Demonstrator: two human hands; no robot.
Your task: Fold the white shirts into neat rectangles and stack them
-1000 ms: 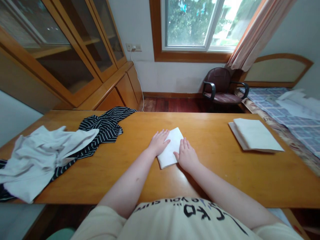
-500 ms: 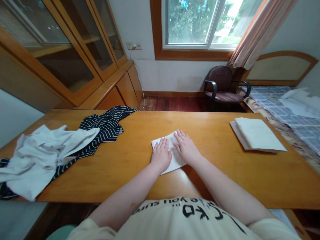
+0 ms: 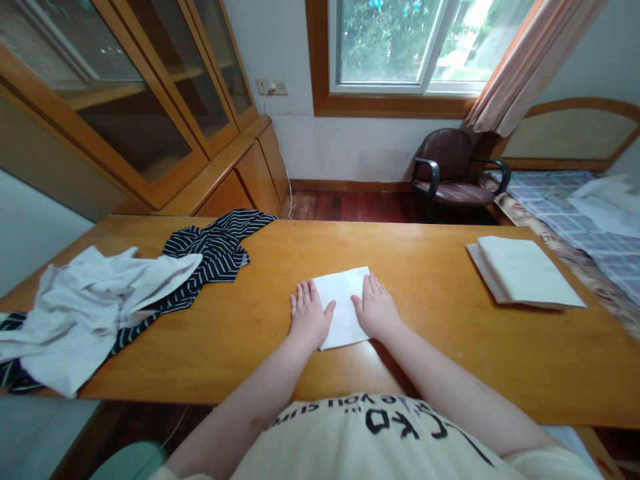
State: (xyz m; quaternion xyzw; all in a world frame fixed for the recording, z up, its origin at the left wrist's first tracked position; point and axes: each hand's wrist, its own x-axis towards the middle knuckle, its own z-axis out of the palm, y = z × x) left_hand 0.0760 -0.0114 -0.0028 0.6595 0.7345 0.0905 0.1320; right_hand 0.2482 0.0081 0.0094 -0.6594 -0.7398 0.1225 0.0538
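A small folded white cloth (image 3: 343, 300) lies flat on the wooden table (image 3: 440, 347) in front of me. My left hand (image 3: 309, 319) rests flat on its left edge, fingers stretched out. My right hand (image 3: 376, 309) lies flat on its right edge, fingers likewise extended. Both palms press down and neither hand grips anything.
A crumpled white garment (image 3: 85, 300) and a black-and-white striped garment (image 3: 215, 250) lie at the table's left. A stack of folded white cloth (image 3: 525, 272) sits at the right. Beyond the table are a dark armchair (image 3: 453, 170), a bed (image 3: 575, 200) and wooden cabinets (image 3: 150, 113).
The cloth has turned from a tilted position to lie nearly square to me. Both hands slid from its middle out to its left and right edges.
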